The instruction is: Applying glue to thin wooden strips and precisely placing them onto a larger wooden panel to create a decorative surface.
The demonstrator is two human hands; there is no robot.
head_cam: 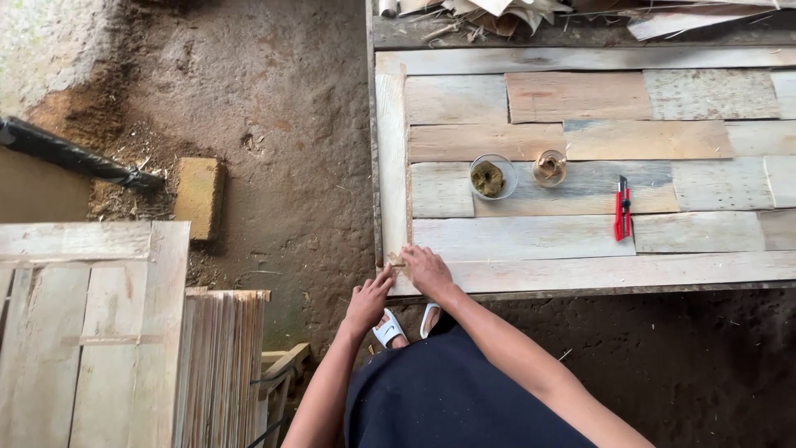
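Wood panel (580,249) is pressed at its near-left corner by the right hand (427,271), flat and unclenched; the left hand (369,300) pinches the edge. Filling appears underway; steady pressure is required next.

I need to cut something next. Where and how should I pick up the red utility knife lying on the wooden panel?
Grip the red utility knife by its red handle, at mid-length, pinching from above across its narrow sides. It lies flat on the pale wooden plank panel, lengthwise away from you, with open board around it.

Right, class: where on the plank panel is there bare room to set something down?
Free: the planks right of the red knife, and the stretch left of the two glass bowls. Crowded: the near left corner, under the left hand and right hand.
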